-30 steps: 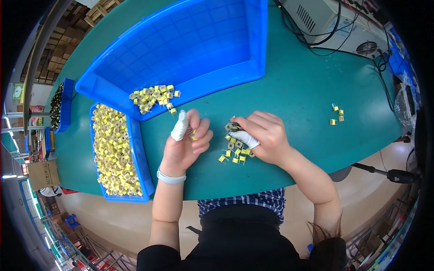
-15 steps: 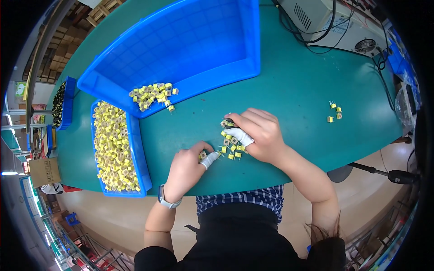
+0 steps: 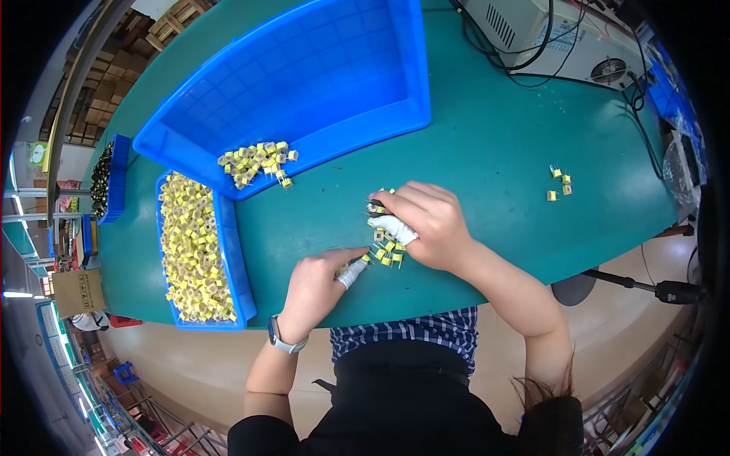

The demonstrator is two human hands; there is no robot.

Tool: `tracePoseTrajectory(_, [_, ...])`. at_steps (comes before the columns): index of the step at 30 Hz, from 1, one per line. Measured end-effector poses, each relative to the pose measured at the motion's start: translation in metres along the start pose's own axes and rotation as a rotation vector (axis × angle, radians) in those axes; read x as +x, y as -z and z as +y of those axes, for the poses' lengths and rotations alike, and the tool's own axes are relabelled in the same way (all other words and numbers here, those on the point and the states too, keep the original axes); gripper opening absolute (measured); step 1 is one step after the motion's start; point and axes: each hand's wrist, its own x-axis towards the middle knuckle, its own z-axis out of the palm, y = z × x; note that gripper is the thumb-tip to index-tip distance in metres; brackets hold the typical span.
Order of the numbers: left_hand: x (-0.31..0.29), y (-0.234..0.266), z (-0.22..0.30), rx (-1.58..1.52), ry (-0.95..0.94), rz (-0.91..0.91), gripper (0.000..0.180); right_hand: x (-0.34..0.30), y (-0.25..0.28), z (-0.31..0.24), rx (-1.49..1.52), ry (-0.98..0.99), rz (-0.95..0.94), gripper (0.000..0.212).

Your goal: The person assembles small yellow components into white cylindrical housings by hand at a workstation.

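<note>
Here, right hand point(image 3: 428, 225) at small yellow components point(image 3: 387, 256)

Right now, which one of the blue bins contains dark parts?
The small bin at far left; the long bin and the large bin hold yellow components.

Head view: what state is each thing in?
Pile, loose, partly hidden
Left hand, bent at the pile's edge; grip unclear
Right hand, grip closed on a dark item
Small bin, full of yellow parts
Large bin, parts clustered at near left corner
Far-left bin, holding dark parts
Four parts, loose at right
Watch, strapped on
White unit, power state unclear
</note>
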Motion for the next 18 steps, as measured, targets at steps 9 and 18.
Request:
tracePoseTrajectory(9, [-0.005,0.006,-0.006,-0.149,0.112,-0.017,0.020,0.000,0.000,-0.001,-0.014,0.002,-0.014,0.030])
tracePoseTrajectory(18, [0.058,0.009,-0.006,-1.306,-0.099,0.160,0.018,0.000,0.000,0.002,-0.033,-0.044,-0.028,0.032])
